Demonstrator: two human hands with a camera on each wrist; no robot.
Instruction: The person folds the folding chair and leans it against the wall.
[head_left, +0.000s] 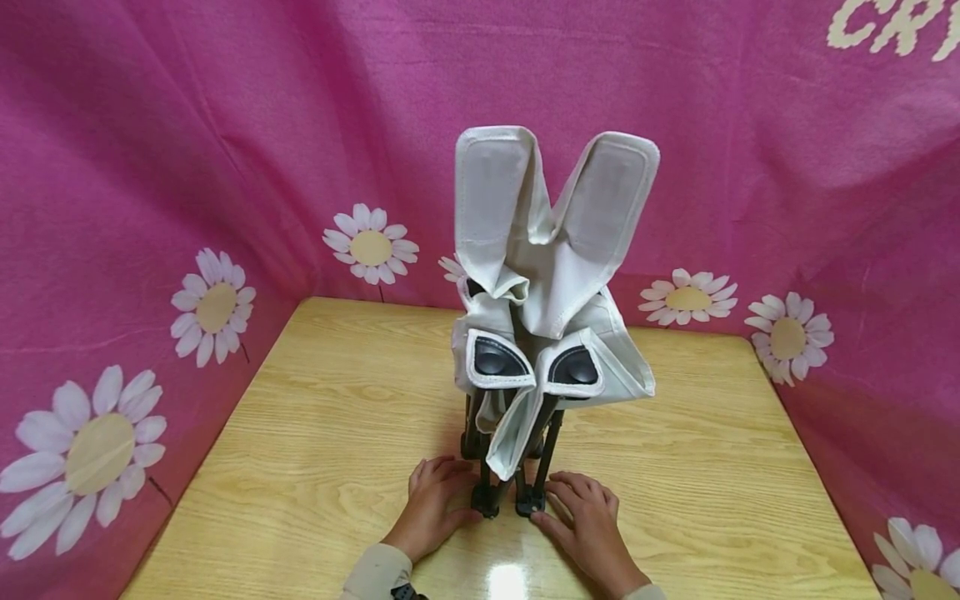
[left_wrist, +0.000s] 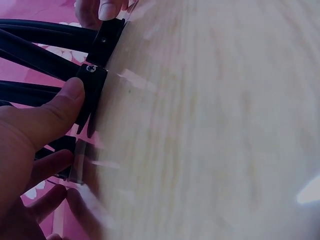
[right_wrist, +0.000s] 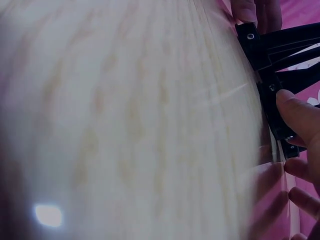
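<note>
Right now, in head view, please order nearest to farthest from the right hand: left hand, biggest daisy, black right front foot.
1. Black right front foot: beside the right hand.
2. Left hand: farther left.
3. Biggest daisy: far left.

A table (head_left: 337,400) with a light yellow-brown wood-grain top fills the lower part of the head view, appearing to widen from its straight far edge towards the near side. Its surface is glossy: a bright white patch of reflected light (head_left: 507,582) shows at the near middle, and both wrist views catch soft reflections. Standing upright on it, near the middle, is a folding seat (head_left: 542,292) of pale cloth and black legs, the legs drawn close together. Two near feet (head_left: 486,500) sit side by side on the wood; more feet stand farther back, partly hidden.
</note>
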